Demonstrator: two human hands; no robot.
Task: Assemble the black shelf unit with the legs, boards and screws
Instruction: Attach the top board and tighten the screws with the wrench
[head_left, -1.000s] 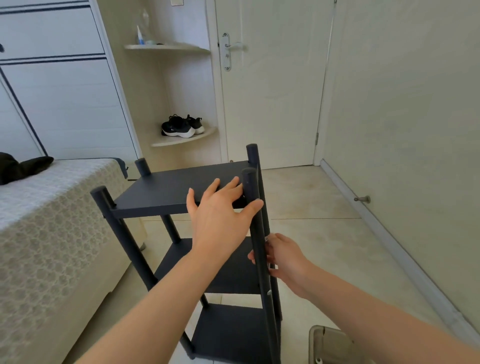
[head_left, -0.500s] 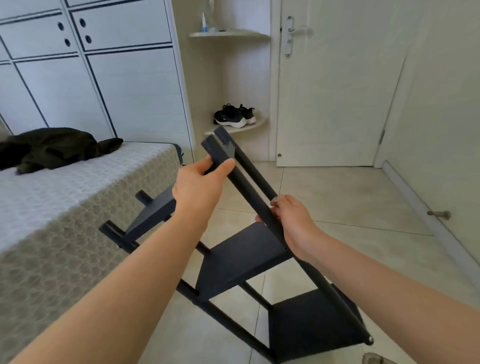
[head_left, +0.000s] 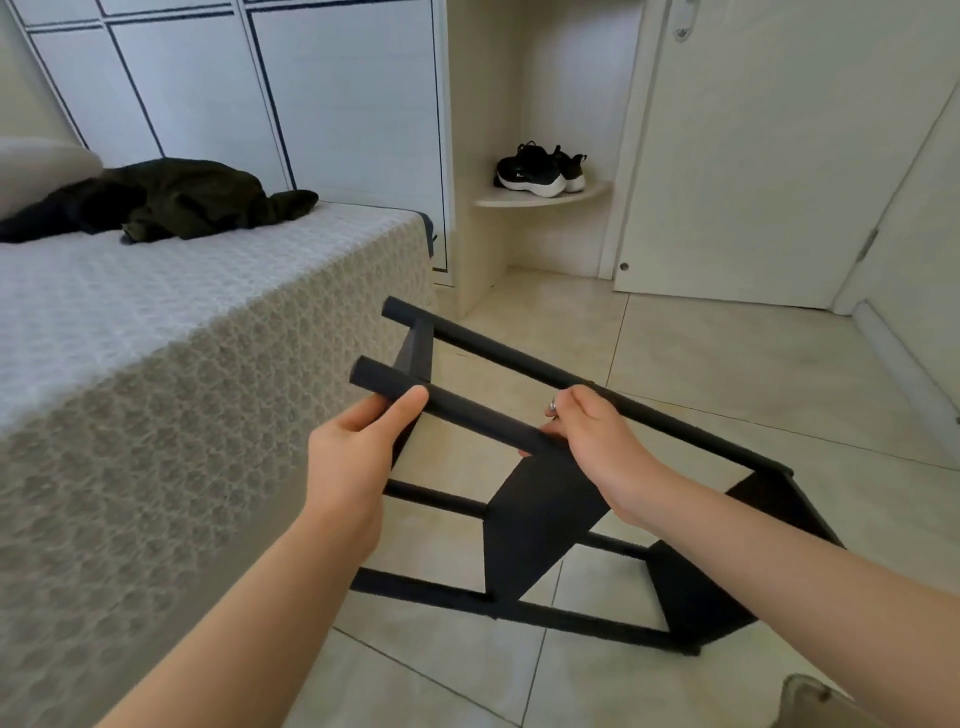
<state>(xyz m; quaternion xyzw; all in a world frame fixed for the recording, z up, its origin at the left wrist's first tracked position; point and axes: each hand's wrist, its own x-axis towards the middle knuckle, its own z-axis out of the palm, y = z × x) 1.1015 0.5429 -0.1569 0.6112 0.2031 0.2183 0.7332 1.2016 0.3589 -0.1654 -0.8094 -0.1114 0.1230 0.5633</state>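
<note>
The black shelf unit lies tipped almost onto its side over the tiled floor, with its top end pointing left toward the bed. Three boards sit between its round legs. My left hand grips the nearest upper leg close to its top end, thumb over it. My right hand is curled round the same leg further down, and a small silver screw shows at its fingertips. The far upper leg runs just behind my right hand.
A bed with a patterned cover stands close on the left, dark clothing on top. White wardrobe doors and a corner shelf with black shoes are behind. A closed door is right. A bin's rim shows bottom right.
The shelf unit has gone from standing upright to lying nearly on its side, top end swung left toward the bed. Both hands stayed on the near leg.
</note>
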